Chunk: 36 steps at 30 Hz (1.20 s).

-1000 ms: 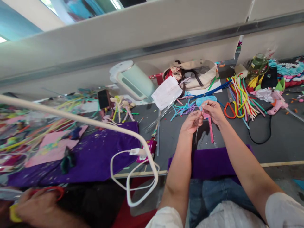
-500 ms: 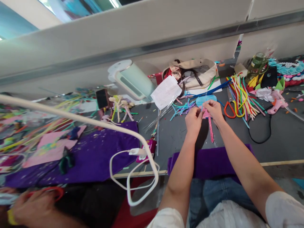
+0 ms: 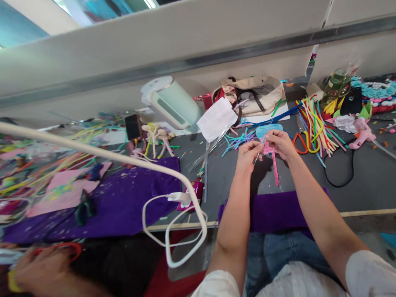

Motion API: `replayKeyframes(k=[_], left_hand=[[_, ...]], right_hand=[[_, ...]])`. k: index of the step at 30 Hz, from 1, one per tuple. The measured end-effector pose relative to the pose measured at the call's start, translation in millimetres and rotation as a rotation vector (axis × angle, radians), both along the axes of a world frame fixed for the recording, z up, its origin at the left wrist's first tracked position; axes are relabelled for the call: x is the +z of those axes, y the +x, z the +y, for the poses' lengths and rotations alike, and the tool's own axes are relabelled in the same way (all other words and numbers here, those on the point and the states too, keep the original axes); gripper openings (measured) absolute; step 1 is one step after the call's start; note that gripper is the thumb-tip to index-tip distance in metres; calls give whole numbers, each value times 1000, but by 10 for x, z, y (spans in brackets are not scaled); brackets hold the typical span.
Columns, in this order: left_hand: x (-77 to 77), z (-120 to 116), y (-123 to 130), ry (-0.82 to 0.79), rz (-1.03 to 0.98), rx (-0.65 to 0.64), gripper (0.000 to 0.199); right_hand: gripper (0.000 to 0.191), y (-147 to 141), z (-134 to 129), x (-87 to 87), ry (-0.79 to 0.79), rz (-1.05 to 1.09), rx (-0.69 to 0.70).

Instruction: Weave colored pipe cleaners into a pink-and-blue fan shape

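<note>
A thin pale strand, perhaps wire or pipe cleaner, is pinched in the fingers of my left hand. Close beside it, my right hand is closed in a pinch at the strand's upper part. Both hands hover over a flat piece on the grey table. That piece has a light blue rounded section and a pink fuzzy stem; my fingers hide part of its middle. Blue and purple pipe cleaners lie left of it, and orange-handled scissors lie to the right.
A bundle of coloured pipe cleaners and a pink glue gun lie right. Behind are a cream bag and a tilted pale green appliance. A white tube crosses the left foreground. Another person's hand is lower left.
My left hand has shifted slightly left and down, away from my right fingertips, and more of the pale strand shows. My right hand has barely moved.
</note>
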<state>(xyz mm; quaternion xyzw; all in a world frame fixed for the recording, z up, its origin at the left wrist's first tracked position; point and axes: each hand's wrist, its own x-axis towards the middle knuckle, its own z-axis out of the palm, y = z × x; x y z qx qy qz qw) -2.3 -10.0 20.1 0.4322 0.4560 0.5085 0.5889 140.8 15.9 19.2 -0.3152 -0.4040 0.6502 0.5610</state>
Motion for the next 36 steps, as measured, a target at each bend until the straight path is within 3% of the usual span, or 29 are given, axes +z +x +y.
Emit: replayKeyframes(k=[4, 7, 10, 13, 16, 18, 22, 29, 32, 34, 36], left_hand=[[31, -8, -40, -176, -258, -197, 39], [30, -12, -21, -194, -267, -245, 41], [-3, -6, 30, -70, -14, -88, 40], [-67, 5, 75, 159, 336, 128, 33], [-117, 10, 90, 386, 590, 287, 20], [-124, 8, 84, 439, 625, 328, 19], [-77, 2, 53, 278, 402, 238, 22], [62, -29, -44, -106, -118, -130, 40], [97, -55, -38, -182, -254, -262, 45], [100, -66, -3, -169, -235, -258, 44], [81, -66, 46, -95, -109, -159, 40]], right_hand=[[30, 2, -47, 61, 25, 54, 72], [30, -14, -37, 48, 59, 13, 5], [28, -47, 14, -31, 88, -92, -156], [25, -85, 58, -110, 126, -184, -261], [22, -100, 63, -125, 124, -214, -241], [21, -90, 52, -102, 91, -182, -179], [26, -39, 24, -43, 33, -93, -56], [32, 25, -69, 61, 21, 11, 130], [33, 16, -98, 89, 63, 46, 173], [33, -2, -89, 82, 73, 31, 111], [33, -25, -61, 56, 65, -24, 3]])
